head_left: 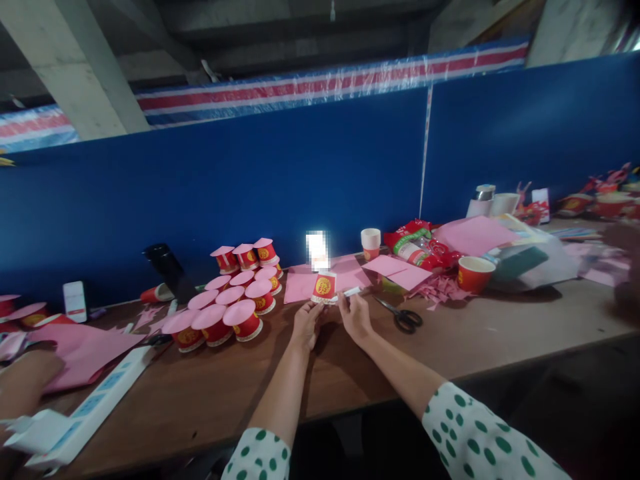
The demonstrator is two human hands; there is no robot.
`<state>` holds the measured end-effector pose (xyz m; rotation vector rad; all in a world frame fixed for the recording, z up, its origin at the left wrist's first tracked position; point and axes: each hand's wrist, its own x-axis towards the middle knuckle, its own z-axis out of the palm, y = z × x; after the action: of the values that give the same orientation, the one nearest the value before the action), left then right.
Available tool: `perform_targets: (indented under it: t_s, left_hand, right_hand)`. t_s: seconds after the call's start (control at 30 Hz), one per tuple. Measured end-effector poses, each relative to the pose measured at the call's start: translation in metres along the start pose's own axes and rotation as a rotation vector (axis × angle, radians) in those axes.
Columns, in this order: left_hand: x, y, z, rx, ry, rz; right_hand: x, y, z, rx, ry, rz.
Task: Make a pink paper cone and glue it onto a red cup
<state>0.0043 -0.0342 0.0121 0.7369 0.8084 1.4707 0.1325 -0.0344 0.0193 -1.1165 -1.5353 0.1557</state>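
Observation:
Low over the table, my left hand (306, 325) grips a short red paper cup (325, 287) with a gold emblem, its pale rim turned down. My right hand (356, 319) is closed on a slim white stick (352, 292), perhaps a pen or glue tube, beside the cup. Behind both lies a pink paper sheet (295, 283). Black-handled scissors (407, 320) rest to the right of my right hand. On the left stand several red cups topped with pink paper discs (240, 312).
A white power strip (97, 407) lies at the left, near another person's arm (30, 377) and pink paper. A black bottle (167, 267) stands behind the cups. Rightward are pink scraps (435, 291), a red cup (475, 275) and a plastic bag (530, 263). A blue partition (250, 180) closes the back.

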Motion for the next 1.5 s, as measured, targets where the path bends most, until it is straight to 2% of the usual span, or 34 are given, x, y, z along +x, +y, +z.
perform_targets:
  t_s: [0.8,1.23,1.5]
  left_hand:
    - [-0.0019,0.0018,0.0002,0.007,-0.012,-0.008]
    - [-0.0073,0.0070,0.0055,0.009,0.009,-0.017]
    - [-0.0045,0.0055,0.0034,-0.031,0.039,0.003]
  right_hand:
    - [0.0007,0.0018,-0.0001,-0.046,0.055,-0.041]
    - [0.0013,0.0009,-0.0008,-0.061,0.026,-0.001]
    - [0.0021,-0.0058,-0.0083,0.132,0.041,0.116]
